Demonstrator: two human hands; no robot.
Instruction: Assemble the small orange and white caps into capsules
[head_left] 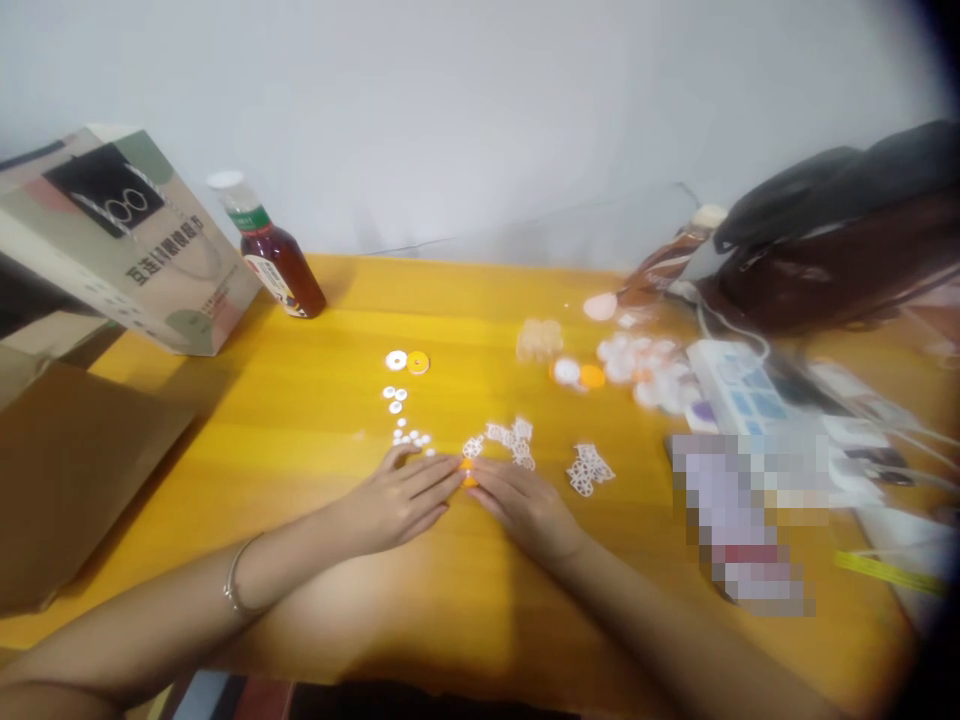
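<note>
My left hand (405, 497) and my right hand (529, 505) meet over the table, their fingertips closed on a small orange round piece (469, 472) from either side. Fingers cover part of it. Just beyond the hands lie white lattice-like cutout pieces (514, 440), with another group of cutouts (589, 470) to the right. Several tiny white round pieces (409, 439) are near my left fingertips. Behind those sit three small white discs (395, 399), then a white ring-shaped disc (396, 360) beside an orange one (418, 362).
At the back left stand a paper bag (150, 240) and a bottle of dark red drink (281, 265); a cardboard box (82, 460) is nearer. To the right are a blurred pile of white pieces (645, 365), a power strip (739, 390), a pixelated object (735, 520) and a dark bag (832, 230).
</note>
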